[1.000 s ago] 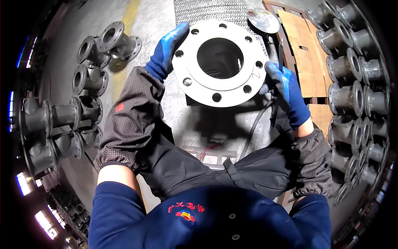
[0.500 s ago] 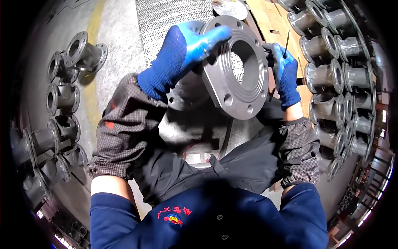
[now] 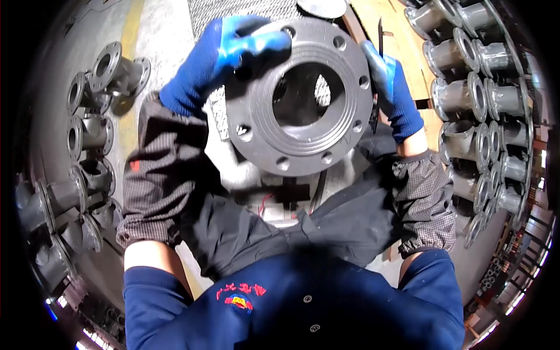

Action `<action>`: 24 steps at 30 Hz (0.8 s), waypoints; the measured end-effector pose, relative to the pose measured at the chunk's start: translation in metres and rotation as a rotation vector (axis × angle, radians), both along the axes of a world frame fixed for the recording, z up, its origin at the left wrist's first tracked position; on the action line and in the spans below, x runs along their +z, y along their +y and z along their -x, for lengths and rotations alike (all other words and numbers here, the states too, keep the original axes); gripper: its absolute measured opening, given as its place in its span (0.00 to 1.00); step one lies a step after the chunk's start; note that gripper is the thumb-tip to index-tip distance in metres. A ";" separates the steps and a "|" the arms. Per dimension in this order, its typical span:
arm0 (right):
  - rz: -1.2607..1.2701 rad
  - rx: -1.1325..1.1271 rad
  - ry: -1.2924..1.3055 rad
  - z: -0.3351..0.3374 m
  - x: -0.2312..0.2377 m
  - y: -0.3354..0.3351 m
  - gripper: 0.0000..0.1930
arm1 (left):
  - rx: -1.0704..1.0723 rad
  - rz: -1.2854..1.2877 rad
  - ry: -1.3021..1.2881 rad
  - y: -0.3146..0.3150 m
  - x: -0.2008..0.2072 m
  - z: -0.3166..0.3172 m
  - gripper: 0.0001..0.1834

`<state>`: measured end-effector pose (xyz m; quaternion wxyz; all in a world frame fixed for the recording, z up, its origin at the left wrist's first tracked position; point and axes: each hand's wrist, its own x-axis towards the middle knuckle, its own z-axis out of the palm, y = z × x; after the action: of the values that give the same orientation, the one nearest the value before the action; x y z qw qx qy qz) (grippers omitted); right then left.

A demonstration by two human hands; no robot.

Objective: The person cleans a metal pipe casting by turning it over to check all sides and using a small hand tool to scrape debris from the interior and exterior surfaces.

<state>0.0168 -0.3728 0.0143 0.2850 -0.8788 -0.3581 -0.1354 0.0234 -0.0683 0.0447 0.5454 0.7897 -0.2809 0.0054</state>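
In front of me, a grey metal flanged valve body or pipe fitting (image 3: 259,105) turns its round flange face up toward me. The face has a large central bore, fine rings around it and several bolt holes. My left hand (image 3: 219,58), in a blue coated glove, is closed over the flange's upper left rim, thumb across the face. At the opposite rim, my gloved right hand (image 3: 392,90) holds a thin dark pointed tool (image 3: 381,41) standing upright. That hand's fingertips lie against or just behind the flange edge. The tool's exact kind and part of its grip are hidden.
Similar grey flanged fittings (image 3: 458,99) are stacked in rows at the right, beside a wooden board (image 3: 396,29). More fittings (image 3: 87,137) stand on the floor at the left. A patterned metal mat (image 3: 233,7) and a round disc (image 3: 322,6) lie beyond the workpiece.
The fitting has turned so its flange faces me more squarely and has shifted left. My left hand moved left with it. The right hand stays near the right rim, tool still upright.
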 end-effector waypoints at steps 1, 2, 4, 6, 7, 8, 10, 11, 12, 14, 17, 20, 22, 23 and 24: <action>0.012 -0.006 0.007 0.000 0.002 0.005 0.26 | -0.054 -0.046 -0.025 0.012 0.002 -0.004 0.25; -0.135 -0.089 0.262 0.004 -0.005 0.014 0.20 | -0.063 -0.053 -0.037 0.019 0.002 -0.002 0.24; -0.546 -0.314 0.705 0.008 -0.019 0.031 0.20 | -0.008 -0.028 0.054 0.026 -0.001 0.000 0.22; -0.113 -0.057 0.151 0.014 -0.048 -0.001 0.17 | -0.022 0.078 0.175 0.002 -0.019 -0.012 0.20; -0.245 -0.195 0.289 0.029 -0.042 0.010 0.15 | -0.005 0.100 0.217 0.000 -0.017 -0.012 0.20; -0.260 -0.220 0.315 0.033 -0.043 0.012 0.15 | 0.003 0.119 0.243 -0.001 -0.017 -0.009 0.19; -0.280 -0.139 0.344 0.030 -0.037 0.033 0.15 | 0.097 0.114 0.297 0.015 0.004 0.005 0.17; -0.267 -0.133 0.363 0.028 -0.036 0.032 0.14 | 0.121 0.138 0.345 0.007 0.010 0.011 0.17; -0.259 -0.127 0.372 0.030 -0.035 0.031 0.14 | 0.210 0.188 0.334 -0.005 0.017 0.021 0.14; -0.207 -0.155 0.380 0.037 -0.031 0.015 0.13 | 0.277 0.071 0.437 -0.025 0.028 0.023 0.14; -0.178 -0.129 0.401 0.043 -0.018 0.018 0.12 | 0.335 -0.038 0.455 -0.018 0.028 0.027 0.18; -0.283 -0.168 0.398 0.041 -0.014 0.025 0.11 | 0.330 -0.053 0.398 -0.007 0.023 0.032 0.23; -0.191 -0.182 0.327 0.043 -0.001 0.022 0.13 | 0.292 -0.051 0.361 -0.004 0.019 0.032 0.27; -0.143 -0.193 0.288 0.043 0.009 0.020 0.14 | 0.265 -0.044 0.338 -0.003 0.016 0.030 0.29; -0.132 -0.182 0.255 0.044 0.016 0.019 0.15 | 0.237 -0.034 0.313 -0.001 0.012 0.030 0.31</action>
<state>-0.0268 -0.3542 0.0302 0.3717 -0.8970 -0.2283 -0.0712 -0.0061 -0.0689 0.0566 0.5645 0.8176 -0.0976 -0.0582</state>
